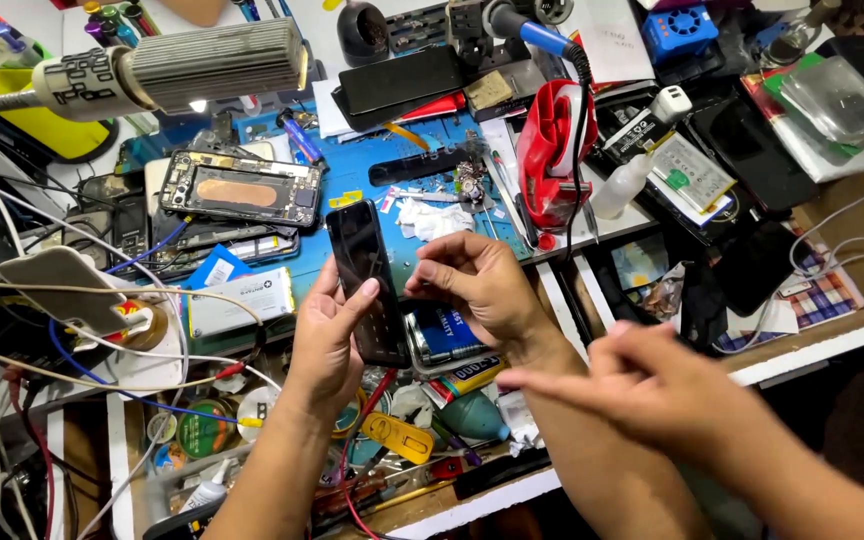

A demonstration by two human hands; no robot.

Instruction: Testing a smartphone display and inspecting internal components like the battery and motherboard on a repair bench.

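My left hand [327, 335] and right hand [472, 280] pinch the black phone [367, 280]; a bump from the co-worker's hand [642, 385] at 4 o'clock could dislodge it.

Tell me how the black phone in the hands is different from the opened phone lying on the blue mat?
The black phone is held up between the left hand and right hand; the opened phone lies flat on the mat. The black phone shows a smooth, dark, glossy face; the opened phone shows its insides, with an orange patch. The black phone stands lengthwise; the opened phone lies sideways. Both are slim rectangles.
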